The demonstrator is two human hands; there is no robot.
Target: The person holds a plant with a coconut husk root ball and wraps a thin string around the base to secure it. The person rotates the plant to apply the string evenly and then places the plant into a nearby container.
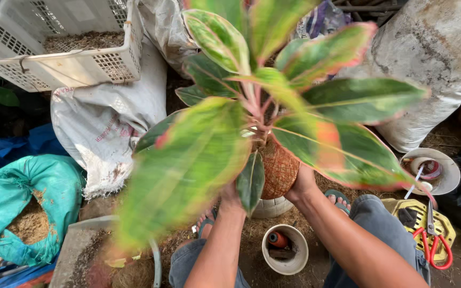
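A leafy plant (252,101) with green, yellow and pink-edged leaves rises toward the camera from a round root ball (279,169) wrapped in brown coconut fibre and red net. My left hand (230,196) grips the ball's left underside, mostly hidden behind a leaf. On the ball's right side sits my right hand (301,184), holding it up. The ball hangs above a white pot (271,207) on the ground, between my knees.
A small white pot (285,248) holding an orange object stands by my legs. Red-handled scissors (432,242) lie on a yellow block, a white bowl (437,172) beyond. White sacks, a white crate (62,45) of fibre and a teal sack (28,205) surround me.
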